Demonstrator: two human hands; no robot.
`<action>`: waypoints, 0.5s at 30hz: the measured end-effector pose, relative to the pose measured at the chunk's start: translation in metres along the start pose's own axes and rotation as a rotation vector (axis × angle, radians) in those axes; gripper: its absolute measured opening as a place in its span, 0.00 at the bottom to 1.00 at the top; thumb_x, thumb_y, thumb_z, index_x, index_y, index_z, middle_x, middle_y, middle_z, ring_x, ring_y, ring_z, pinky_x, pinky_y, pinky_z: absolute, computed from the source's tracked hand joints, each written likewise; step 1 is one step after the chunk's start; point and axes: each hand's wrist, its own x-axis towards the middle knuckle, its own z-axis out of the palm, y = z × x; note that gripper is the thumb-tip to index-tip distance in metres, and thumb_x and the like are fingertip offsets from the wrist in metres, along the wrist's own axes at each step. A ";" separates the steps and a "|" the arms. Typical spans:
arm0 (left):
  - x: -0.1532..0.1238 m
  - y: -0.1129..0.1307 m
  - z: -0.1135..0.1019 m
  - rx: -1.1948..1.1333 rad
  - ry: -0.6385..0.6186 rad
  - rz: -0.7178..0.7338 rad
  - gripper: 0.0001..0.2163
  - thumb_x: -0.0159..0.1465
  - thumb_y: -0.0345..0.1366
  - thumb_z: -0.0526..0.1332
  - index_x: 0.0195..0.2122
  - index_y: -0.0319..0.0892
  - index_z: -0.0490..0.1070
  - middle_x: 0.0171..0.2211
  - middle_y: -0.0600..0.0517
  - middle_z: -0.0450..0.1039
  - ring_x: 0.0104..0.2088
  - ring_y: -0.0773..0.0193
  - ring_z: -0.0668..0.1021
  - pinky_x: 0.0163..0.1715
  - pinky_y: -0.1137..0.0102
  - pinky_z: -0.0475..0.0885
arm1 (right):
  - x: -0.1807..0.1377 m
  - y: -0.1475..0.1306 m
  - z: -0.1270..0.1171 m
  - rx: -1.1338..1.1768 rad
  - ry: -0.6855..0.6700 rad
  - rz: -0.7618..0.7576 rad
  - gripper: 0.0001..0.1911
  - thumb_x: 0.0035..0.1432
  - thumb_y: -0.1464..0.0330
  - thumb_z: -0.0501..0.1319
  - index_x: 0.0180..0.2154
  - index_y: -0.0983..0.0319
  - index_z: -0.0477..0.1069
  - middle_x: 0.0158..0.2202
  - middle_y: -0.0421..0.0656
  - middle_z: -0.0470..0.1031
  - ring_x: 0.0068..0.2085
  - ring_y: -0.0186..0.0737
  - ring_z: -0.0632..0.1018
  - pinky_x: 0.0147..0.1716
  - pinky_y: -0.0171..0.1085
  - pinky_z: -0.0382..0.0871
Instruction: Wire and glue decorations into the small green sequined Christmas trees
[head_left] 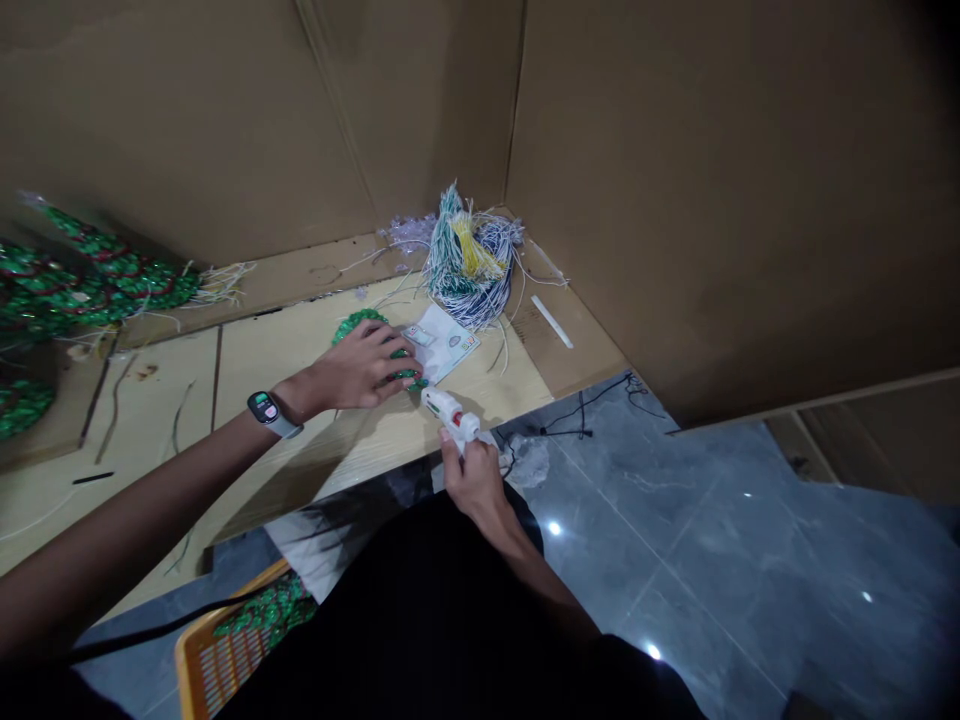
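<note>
Green beadwork (360, 320) sits under the left hand (360, 368), fingers spread; beaded trees (112, 265) left of them look assembled. Right hand (476, 480) clasps a glue gun (448, 408); gluing progress unclear.

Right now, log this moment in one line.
left hand: over glossy green beaded piece | right hand: gripping white pistol-shaped glue gun | gun's front: close to piece, contact unclear | beyond: heaped multicoloured cords

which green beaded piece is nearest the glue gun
The green beaded piece under the left hand; the others are far left or in the orange basket.
</note>
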 end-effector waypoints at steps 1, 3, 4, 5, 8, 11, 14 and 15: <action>0.000 -0.001 0.000 0.007 -0.004 0.001 0.13 0.78 0.45 0.59 0.55 0.53 0.82 0.54 0.46 0.82 0.56 0.44 0.77 0.59 0.44 0.65 | 0.000 0.000 0.000 0.003 -0.001 0.000 0.26 0.79 0.58 0.53 0.40 0.65 0.85 0.34 0.57 0.86 0.39 0.51 0.87 0.40 0.38 0.73; 0.000 -0.002 0.001 0.021 -0.016 0.004 0.14 0.78 0.45 0.58 0.56 0.53 0.81 0.55 0.46 0.81 0.56 0.44 0.77 0.60 0.45 0.65 | 0.001 0.000 0.000 0.009 -0.002 0.000 0.26 0.79 0.58 0.54 0.41 0.66 0.85 0.34 0.57 0.86 0.40 0.52 0.87 0.41 0.38 0.73; 0.000 -0.002 0.002 0.026 -0.020 0.003 0.14 0.78 0.45 0.58 0.56 0.53 0.81 0.55 0.46 0.81 0.56 0.44 0.77 0.60 0.45 0.65 | 0.001 0.000 -0.001 0.011 -0.002 -0.001 0.26 0.79 0.58 0.54 0.43 0.66 0.85 0.34 0.57 0.86 0.41 0.52 0.88 0.41 0.38 0.74; -0.001 -0.002 0.002 0.027 -0.021 0.000 0.14 0.78 0.45 0.58 0.56 0.53 0.81 0.55 0.46 0.81 0.56 0.44 0.77 0.60 0.45 0.65 | 0.001 0.000 -0.001 0.014 -0.003 -0.002 0.25 0.79 0.58 0.54 0.44 0.66 0.85 0.34 0.57 0.86 0.41 0.52 0.88 0.42 0.38 0.74; 0.000 -0.002 0.002 0.015 -0.011 -0.009 0.13 0.77 0.44 0.60 0.56 0.54 0.81 0.54 0.46 0.81 0.56 0.44 0.77 0.60 0.45 0.66 | 0.002 0.000 -0.003 0.021 -0.003 -0.004 0.25 0.79 0.58 0.54 0.46 0.66 0.85 0.35 0.57 0.87 0.43 0.53 0.88 0.43 0.38 0.75; 0.000 -0.001 0.001 0.007 -0.003 -0.008 0.12 0.76 0.43 0.61 0.56 0.54 0.82 0.54 0.46 0.82 0.56 0.44 0.77 0.60 0.44 0.66 | 0.003 -0.001 -0.004 0.028 -0.003 -0.010 0.24 0.79 0.59 0.54 0.46 0.66 0.85 0.36 0.57 0.87 0.43 0.53 0.88 0.44 0.38 0.75; 0.001 -0.001 0.001 0.018 -0.010 -0.009 0.12 0.77 0.43 0.60 0.55 0.54 0.81 0.54 0.46 0.82 0.56 0.44 0.77 0.60 0.45 0.66 | 0.003 -0.002 -0.004 0.034 -0.003 -0.017 0.23 0.78 0.59 0.55 0.46 0.66 0.85 0.35 0.57 0.87 0.43 0.52 0.88 0.44 0.38 0.74; 0.001 -0.001 0.001 0.026 -0.014 -0.009 0.12 0.78 0.44 0.59 0.55 0.53 0.81 0.54 0.46 0.82 0.56 0.44 0.77 0.60 0.45 0.66 | 0.003 -0.002 -0.004 0.034 -0.003 -0.016 0.23 0.78 0.59 0.55 0.45 0.66 0.85 0.35 0.57 0.87 0.42 0.52 0.88 0.43 0.38 0.74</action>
